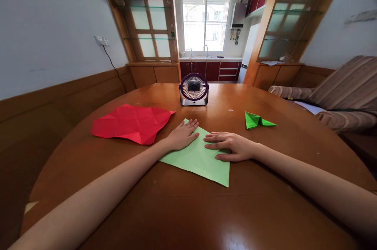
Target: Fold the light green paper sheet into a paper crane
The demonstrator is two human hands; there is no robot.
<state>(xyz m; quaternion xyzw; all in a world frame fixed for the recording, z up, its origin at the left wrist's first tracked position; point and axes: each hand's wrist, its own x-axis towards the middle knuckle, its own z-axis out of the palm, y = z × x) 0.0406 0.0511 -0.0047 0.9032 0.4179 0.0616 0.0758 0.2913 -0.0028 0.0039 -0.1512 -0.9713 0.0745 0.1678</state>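
Observation:
A light green paper sheet [200, 161], folded into a triangle, lies on the round wooden table [188, 210] in front of me. My left hand [182, 135] rests flat on its upper left part, fingers pointing away. My right hand [229, 146] lies flat on its right side, fingers pointing left toward the other hand. Both palms press on the paper; neither grips it.
A creased red paper sheet [132, 123] lies to the left. A small folded dark green paper piece [257, 120] sits to the right. A purple desk fan [194, 89] stands at the table's far side. A striped sofa [341, 93] is at the right.

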